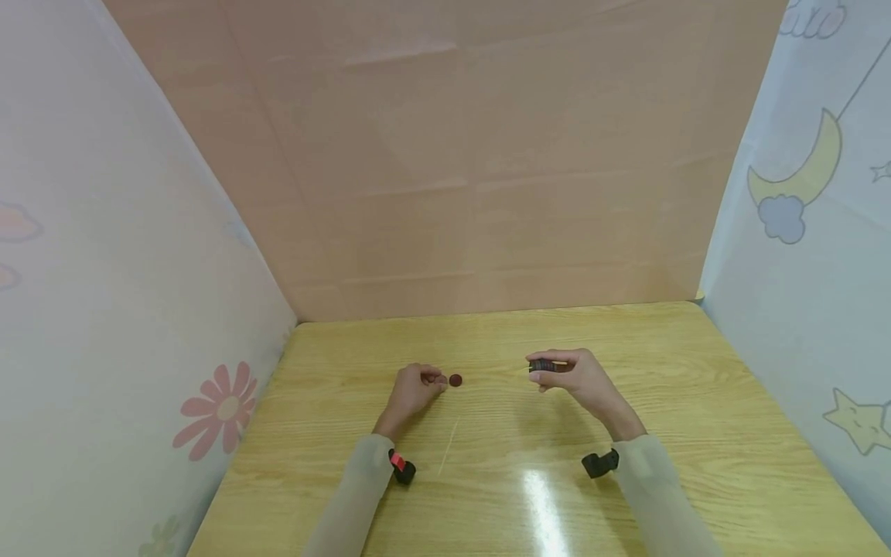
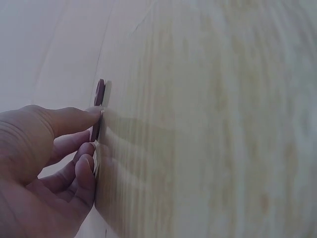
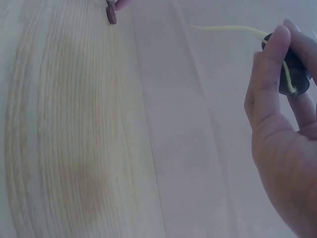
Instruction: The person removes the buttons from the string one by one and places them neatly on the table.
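Observation:
My left hand (image 1: 414,389) is low at the tabletop, thumb and fingertips at a reddish round disc (image 1: 441,380) that they pinch. Just right of it a second dark red disc (image 1: 455,381) lies flat on the wood. Up off the table, my right hand (image 1: 586,384) grips a short stack of dark round discs (image 1: 542,365) between thumb and fingers. In the right wrist view a yellow string (image 3: 225,28) comes out by the fingertips and trails left, with another bit across the end of the stack.
The wood-grain table (image 1: 487,433) ends at a tan paper backdrop (image 1: 445,193). Patterned walls stand on the left (image 1: 125,325) and right (image 1: 786,309). A black wrist camera (image 1: 600,463) sits on the right sleeve, another (image 1: 404,470) on the left.

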Demonstrator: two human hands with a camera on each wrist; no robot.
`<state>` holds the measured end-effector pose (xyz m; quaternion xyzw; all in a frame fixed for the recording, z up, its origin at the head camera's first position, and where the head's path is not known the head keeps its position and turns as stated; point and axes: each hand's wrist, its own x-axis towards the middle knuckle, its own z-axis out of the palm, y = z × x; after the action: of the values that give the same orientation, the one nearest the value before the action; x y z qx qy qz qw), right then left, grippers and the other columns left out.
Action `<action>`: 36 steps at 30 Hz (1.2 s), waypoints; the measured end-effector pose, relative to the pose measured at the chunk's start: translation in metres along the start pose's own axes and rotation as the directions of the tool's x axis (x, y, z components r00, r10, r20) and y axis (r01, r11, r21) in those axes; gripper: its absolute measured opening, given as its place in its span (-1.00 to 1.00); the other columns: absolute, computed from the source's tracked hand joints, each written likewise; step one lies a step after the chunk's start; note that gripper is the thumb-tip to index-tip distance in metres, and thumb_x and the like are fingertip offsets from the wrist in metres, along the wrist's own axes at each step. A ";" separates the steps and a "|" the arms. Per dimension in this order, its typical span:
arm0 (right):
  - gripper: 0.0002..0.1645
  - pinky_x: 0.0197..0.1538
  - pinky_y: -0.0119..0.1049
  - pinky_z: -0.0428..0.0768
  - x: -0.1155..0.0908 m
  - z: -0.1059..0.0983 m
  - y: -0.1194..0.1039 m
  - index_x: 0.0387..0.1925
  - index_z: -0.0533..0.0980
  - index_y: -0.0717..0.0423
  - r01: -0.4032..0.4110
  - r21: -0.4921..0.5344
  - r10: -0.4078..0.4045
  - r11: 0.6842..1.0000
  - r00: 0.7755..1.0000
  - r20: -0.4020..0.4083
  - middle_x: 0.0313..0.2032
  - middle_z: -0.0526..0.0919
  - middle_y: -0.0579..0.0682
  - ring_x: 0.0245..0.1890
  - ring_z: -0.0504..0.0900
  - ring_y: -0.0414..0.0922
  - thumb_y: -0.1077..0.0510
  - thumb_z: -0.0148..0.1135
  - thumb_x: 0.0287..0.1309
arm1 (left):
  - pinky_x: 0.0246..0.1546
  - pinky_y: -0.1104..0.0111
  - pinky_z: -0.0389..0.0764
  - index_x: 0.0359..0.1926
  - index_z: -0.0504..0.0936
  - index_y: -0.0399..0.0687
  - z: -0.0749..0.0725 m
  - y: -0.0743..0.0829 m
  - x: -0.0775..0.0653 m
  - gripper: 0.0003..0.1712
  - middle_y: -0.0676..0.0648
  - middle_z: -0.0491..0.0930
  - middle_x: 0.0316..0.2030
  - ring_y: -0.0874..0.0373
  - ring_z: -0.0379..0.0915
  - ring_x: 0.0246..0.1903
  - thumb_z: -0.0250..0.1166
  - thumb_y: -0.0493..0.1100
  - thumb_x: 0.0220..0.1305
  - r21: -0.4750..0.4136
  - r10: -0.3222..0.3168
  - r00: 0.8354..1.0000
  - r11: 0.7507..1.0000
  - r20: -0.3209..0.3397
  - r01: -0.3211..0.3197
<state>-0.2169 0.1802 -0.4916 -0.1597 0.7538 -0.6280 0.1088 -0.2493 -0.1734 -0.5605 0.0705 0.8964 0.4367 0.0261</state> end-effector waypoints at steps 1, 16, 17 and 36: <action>-0.48 -0.03 -0.22 0.78 0.000 0.000 0.000 0.23 0.64 0.22 -0.001 0.000 0.001 1.000 1.000 -0.002 -0.01 0.78 -0.15 -0.30 0.78 -0.11 0.11 0.47 0.30 | -0.21 0.32 0.66 0.01 0.79 -0.25 0.000 0.000 0.000 -0.71 -0.13 0.78 -0.18 0.17 0.58 -0.28 0.48 -0.18 0.34 -0.004 0.000 1.000 1.000 0.000 0.000; -0.48 -0.02 -0.17 0.79 0.000 0.001 0.000 0.23 0.64 0.20 -0.010 0.007 0.010 1.000 1.000 0.009 0.05 0.77 -0.18 -0.27 0.79 -0.09 0.11 0.48 0.29 | -0.13 0.20 0.72 0.04 0.75 -0.31 -0.002 0.004 -0.004 -0.65 -0.20 0.77 -0.11 0.09 0.63 -0.19 0.45 -0.13 0.38 -0.015 0.007 1.000 1.000 -0.005 -0.007; -0.49 -0.03 -0.22 0.78 0.000 0.001 0.000 0.22 0.65 0.20 -0.010 0.004 0.010 1.000 1.000 0.007 0.05 0.77 -0.18 -0.28 0.78 -0.11 0.11 0.48 0.29 | -0.13 0.20 0.72 0.05 0.75 -0.31 -0.003 0.004 -0.005 -0.64 -0.20 0.77 -0.11 0.08 0.63 -0.19 0.44 -0.12 0.38 -0.012 0.009 1.000 1.000 -0.007 -0.009; -0.51 -0.02 -0.22 0.76 0.000 0.001 -0.002 0.20 0.67 0.15 -0.015 -0.007 0.015 1.000 1.000 0.003 0.03 0.77 -0.12 -0.33 0.75 0.03 0.09 0.49 0.28 | -0.23 0.32 0.61 0.07 0.76 -0.27 -0.013 0.036 -0.008 -0.63 -0.16 0.73 -0.16 0.13 0.56 -0.25 0.41 -0.09 0.41 0.017 0.079 0.993 0.997 -0.090 -0.077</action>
<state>-0.2158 0.1789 -0.4895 -0.1554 0.7571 -0.6243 0.1139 -0.2392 -0.1628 -0.5243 0.0858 0.8963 0.4340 -0.0322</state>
